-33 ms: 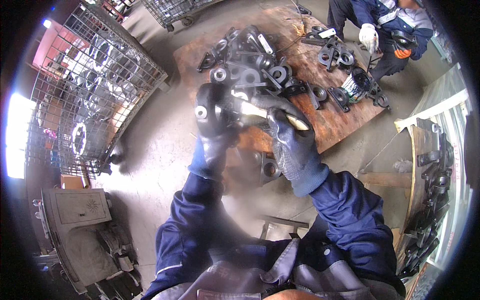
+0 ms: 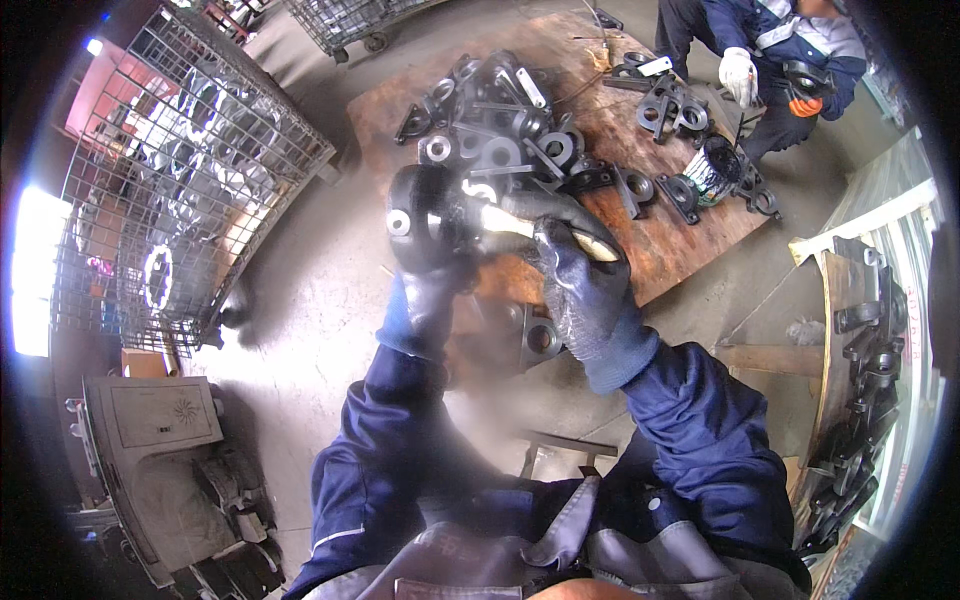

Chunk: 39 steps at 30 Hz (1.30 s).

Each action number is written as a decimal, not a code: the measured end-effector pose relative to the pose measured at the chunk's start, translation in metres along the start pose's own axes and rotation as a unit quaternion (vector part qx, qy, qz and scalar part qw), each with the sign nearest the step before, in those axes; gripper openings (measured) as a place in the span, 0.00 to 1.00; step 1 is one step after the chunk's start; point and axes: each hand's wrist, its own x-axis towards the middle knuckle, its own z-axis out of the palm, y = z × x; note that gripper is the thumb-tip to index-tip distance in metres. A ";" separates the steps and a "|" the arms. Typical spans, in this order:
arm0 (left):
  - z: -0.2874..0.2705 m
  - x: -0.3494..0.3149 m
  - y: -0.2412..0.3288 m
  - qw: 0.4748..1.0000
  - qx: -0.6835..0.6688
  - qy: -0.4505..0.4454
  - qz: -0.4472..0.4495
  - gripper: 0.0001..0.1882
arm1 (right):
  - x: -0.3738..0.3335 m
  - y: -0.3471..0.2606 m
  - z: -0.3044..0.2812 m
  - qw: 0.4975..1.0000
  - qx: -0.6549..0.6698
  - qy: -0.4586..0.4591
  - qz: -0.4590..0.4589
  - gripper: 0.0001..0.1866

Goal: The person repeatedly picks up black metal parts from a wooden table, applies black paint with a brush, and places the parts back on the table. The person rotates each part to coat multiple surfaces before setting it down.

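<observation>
My left hand [image 2: 432, 285], in a dark glove with a blue cuff, is closed on a black metal housing [image 2: 425, 210] above the near left side of the board. A pale-rimmed hole shows on the housing's left side. My right hand [image 2: 590, 295], gloved alike, grips a pale-handled tool [image 2: 597, 246]. The tool points left, toward the housing. Glare and blur hide its working end, so I cannot tell its kind or whether it touches the housing. Beyond my hands lies a heap of black ring-shaped housings [image 2: 500, 110].
The stained brown board [image 2: 690, 245] carries the heap and a wire-wrapped container [image 2: 715, 165]. At the far right crouches a co-worker [image 2: 780, 60] with a white glove. A wire cage [image 2: 200, 160] of metal parts stands left. More black parts fill a crate [image 2: 835, 330] at right.
The housing in my left hand has shifted very slightly left. My right hand and the tool look almost unmoved.
</observation>
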 end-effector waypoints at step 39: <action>-0.011 0.001 -0.005 0.998 0.016 -0.048 -0.022 0.22 | 0.022 -0.003 -0.029 0.935 -0.278 -0.123 -0.182 0.14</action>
